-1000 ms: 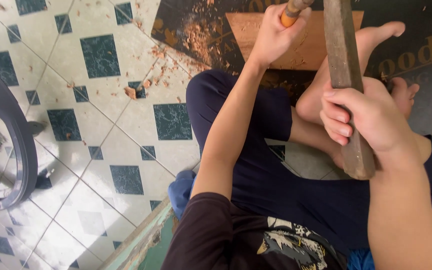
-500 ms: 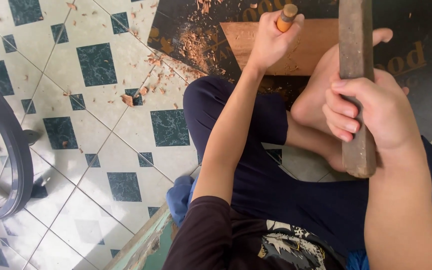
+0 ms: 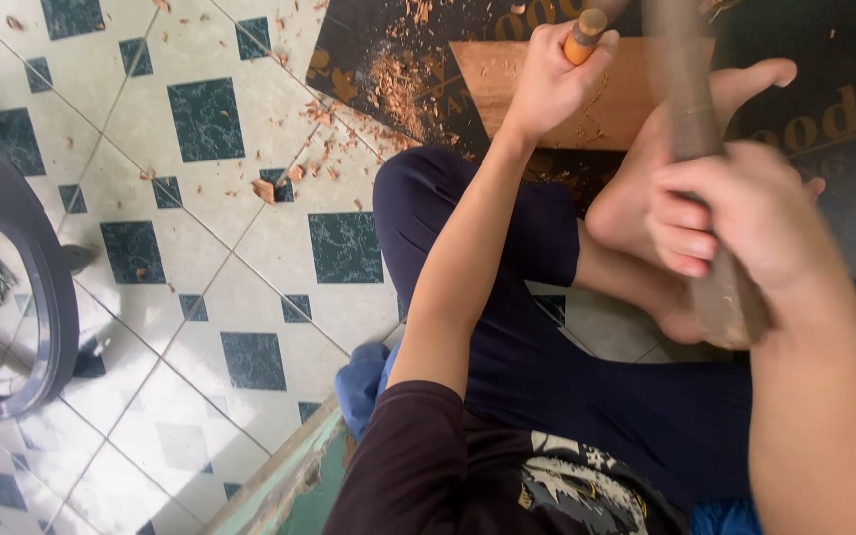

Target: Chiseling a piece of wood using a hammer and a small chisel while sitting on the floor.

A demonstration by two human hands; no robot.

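- Both hands busy: left hand [image 3: 547, 74] is wrapped around an orange wooden-handled chisel [image 3: 585, 36], far side, over a flat light-brown wooden board [image 3: 507, 94].
- Right hand [image 3: 745, 223] grips a long brown wooden mallet stick [image 3: 695, 168], blurry, nearer and right.
- Reddish wood shavings [image 3: 388, 94] litter the white-and-green tiled floor [image 3: 200, 248] on the left.

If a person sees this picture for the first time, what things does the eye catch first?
First, the right hand gripping a long wooden bar, blurred, at the right. Next, the left hand around an orange-handled tool over the wooden board at the top. Wood chips lie scattered on the tiled floor beside it.
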